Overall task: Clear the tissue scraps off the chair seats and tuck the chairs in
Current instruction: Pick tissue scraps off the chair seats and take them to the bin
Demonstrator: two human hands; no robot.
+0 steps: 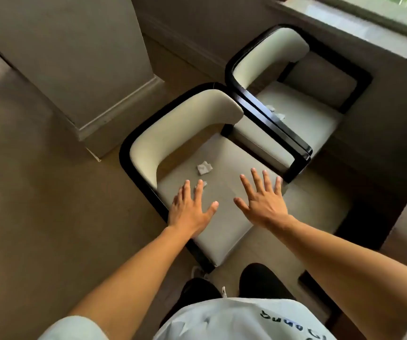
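Note:
Two cream-cushioned chairs with black frames stand side by side: the near chair (222, 224) in front of me and the far chair (303, 119) beyond it to the right. A crumpled white tissue scrap (204, 167) lies on the near seat. A smaller scrap (204, 184) shows at the fingertips of my left hand (190, 207), which hovers flat over the seat with fingers spread. My right hand (262, 198) is spread the same way over the seat's right side. More tissue scraps (276, 112) lie on the far seat by its armrest. Both hands hold nothing.
A square pillar with a skirting base (114, 111) stands left of the near chair. A pale table or counter (379, 60) runs along the right, with the far chair partly under it. Beige floor (38, 204) spreads to the left. My dark shoes (259, 278) stand before the near chair.

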